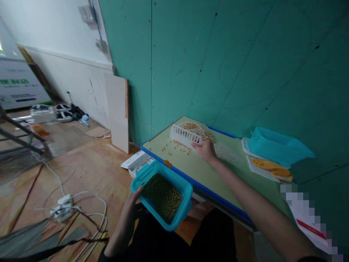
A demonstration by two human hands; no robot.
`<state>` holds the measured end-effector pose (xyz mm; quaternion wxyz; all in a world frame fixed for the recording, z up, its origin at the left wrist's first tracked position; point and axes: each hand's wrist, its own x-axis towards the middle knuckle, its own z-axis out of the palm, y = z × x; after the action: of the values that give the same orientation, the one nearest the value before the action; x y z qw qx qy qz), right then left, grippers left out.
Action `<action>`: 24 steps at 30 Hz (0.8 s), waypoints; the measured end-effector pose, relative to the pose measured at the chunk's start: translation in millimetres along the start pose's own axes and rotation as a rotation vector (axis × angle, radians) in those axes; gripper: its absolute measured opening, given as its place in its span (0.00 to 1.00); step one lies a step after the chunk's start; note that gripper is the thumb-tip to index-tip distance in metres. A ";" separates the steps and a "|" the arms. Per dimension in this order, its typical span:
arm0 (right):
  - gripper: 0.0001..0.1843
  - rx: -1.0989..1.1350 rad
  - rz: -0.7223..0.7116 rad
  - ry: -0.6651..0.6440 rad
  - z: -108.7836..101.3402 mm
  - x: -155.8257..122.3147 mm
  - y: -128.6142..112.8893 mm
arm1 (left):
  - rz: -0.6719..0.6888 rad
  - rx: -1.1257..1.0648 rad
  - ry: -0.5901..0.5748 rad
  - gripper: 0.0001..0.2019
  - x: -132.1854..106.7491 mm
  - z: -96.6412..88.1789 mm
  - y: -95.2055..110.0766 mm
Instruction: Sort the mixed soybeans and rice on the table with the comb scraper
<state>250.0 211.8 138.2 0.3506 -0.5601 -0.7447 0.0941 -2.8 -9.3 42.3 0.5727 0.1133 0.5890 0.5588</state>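
Observation:
My left hand [131, 205] grips the rim of a turquoise plastic container [188, 193] beside the table's front edge, over my lap. Small round green and tan beans [162, 198] lie inside it. My right hand [205, 150] is closed on the right end of a white slotted plastic piece [183, 137], which stands on edge on the tabletop [207, 171]. Behind that piece is a heap of yellowish beans [191, 126] mixed with small white grains. Several loose beans lie in front of it. More white grains [229, 153] spread to the right of my hand.
A blue bin [280, 145] and folded orange cloth [269, 166] sit at the table's right end, by the green wall [177, 54]. A white box [137, 162] is below the table's left edge. Cables and a power strip [63, 207] lie on the floor at left.

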 end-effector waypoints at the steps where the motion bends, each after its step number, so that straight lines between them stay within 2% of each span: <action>1: 0.06 0.012 0.006 -0.002 0.5 3.3 0.1 | 0.007 0.013 0.025 0.29 1.7 -4.7 2.3; 8: 0.07 0.146 -0.022 0.054 5.7 17.5 -10.7 | 0.069 -0.051 0.091 0.20 18.6 -32.9 30.5; 10: 0.06 0.219 -0.073 0.035 10.1 16.4 -20.6 | 0.116 -0.059 0.065 0.20 27.5 -36.7 37.7; 12: 0.07 0.257 -0.136 -0.026 16.7 14.3 -33.4 | 0.109 -0.036 0.066 0.19 37.3 -38.6 43.8; 14: 0.07 0.235 -0.178 -0.090 24.2 13.0 -47.2 | 0.123 -0.029 0.008 0.20 46.4 -39.5 48.7; 18: 0.05 0.139 -0.170 -0.129 34.5 14.4 -68.9 | 0.146 -0.018 -0.010 0.22 57.7 -40.0 54.2; 24: 0.06 0.136 -0.181 -0.135 32.2 11.4 -74.1 | 0.144 0.006 -0.011 0.26 58.7 -41.0 52.2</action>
<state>171.5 203.9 158.7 0.3436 -0.4578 -0.8061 0.1498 -80.8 32.7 39.8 0.5339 0.1599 0.5780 0.5961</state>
